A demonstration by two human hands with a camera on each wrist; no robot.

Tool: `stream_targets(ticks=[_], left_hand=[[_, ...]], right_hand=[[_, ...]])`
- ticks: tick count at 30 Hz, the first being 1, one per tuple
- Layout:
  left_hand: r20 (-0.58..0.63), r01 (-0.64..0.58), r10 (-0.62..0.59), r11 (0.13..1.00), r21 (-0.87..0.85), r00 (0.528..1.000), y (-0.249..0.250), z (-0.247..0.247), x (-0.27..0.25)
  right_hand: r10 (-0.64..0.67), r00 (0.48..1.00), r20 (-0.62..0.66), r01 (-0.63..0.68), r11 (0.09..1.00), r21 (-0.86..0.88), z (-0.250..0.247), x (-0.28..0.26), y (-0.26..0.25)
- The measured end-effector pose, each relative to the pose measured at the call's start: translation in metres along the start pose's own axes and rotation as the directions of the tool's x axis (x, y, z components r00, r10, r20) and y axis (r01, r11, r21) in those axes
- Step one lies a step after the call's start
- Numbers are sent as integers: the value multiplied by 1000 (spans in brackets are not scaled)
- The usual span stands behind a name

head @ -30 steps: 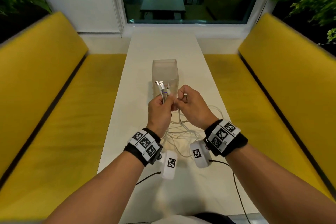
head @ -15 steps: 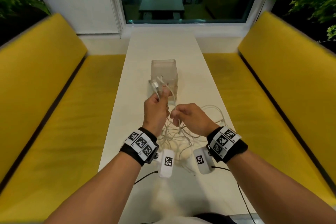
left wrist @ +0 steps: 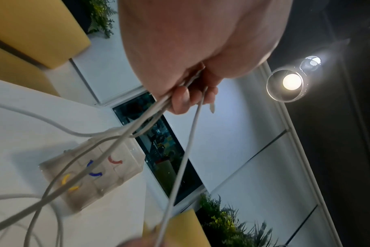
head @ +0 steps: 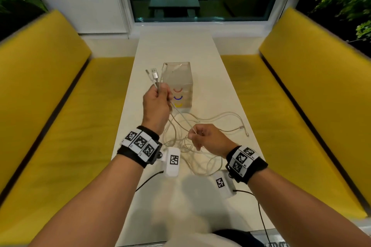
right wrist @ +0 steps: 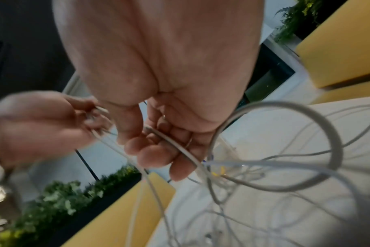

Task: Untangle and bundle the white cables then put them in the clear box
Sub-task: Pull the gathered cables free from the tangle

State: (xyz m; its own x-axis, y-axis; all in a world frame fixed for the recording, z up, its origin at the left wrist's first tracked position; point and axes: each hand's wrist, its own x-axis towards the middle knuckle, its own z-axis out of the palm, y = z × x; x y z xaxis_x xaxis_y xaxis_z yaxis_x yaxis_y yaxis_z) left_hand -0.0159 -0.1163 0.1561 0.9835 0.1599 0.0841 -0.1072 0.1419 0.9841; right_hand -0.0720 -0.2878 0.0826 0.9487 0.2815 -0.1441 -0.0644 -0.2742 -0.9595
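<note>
My left hand (head: 156, 104) grips the plug ends of the white cables (head: 192, 146) up beside the clear box (head: 178, 78), and one strand runs taut, diagonally down to my right hand (head: 208, 138), which pinches it above the tangle on the bench (head: 220, 94).

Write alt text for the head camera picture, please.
A person's left hand holds up white cables by their plugs while the right hand pinches one strand, the rest tangled on a white table beside a clear box.
</note>
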Motion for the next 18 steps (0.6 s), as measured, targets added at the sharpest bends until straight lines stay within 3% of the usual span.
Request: stream_targets(ticks=[3, 6, 8, 10, 14, 18], left_hand=[[-68, -27, 25, 999, -35, 997, 9, -6, 5], [-187, -104, 89, 992, -71, 978, 33, -16, 16], [-227, -154, 121, 979, -133, 966, 55, -25, 25], [-214, -173, 133, 969, -179, 968, 70, -31, 31], [-156, -141, 129, 987, -72, 979, 57, -30, 25], [-73, -80, 82, 996, 32, 994, 24, -20, 9]], right_hand=[[91, 996, 11, -90, 995, -52, 0, -1, 33], [185, 979, 81, -158, 953, -259, 1, -7, 63], [239, 969, 66, -211, 933, -291, 1, -15, 77], [249, 968, 11, -239, 940, -242, -1, -18, 82], [256, 964, -72, -261, 963, -71, 0, -9, 55], [154, 978, -140, -165, 984, -70, -2, 2, 12]])
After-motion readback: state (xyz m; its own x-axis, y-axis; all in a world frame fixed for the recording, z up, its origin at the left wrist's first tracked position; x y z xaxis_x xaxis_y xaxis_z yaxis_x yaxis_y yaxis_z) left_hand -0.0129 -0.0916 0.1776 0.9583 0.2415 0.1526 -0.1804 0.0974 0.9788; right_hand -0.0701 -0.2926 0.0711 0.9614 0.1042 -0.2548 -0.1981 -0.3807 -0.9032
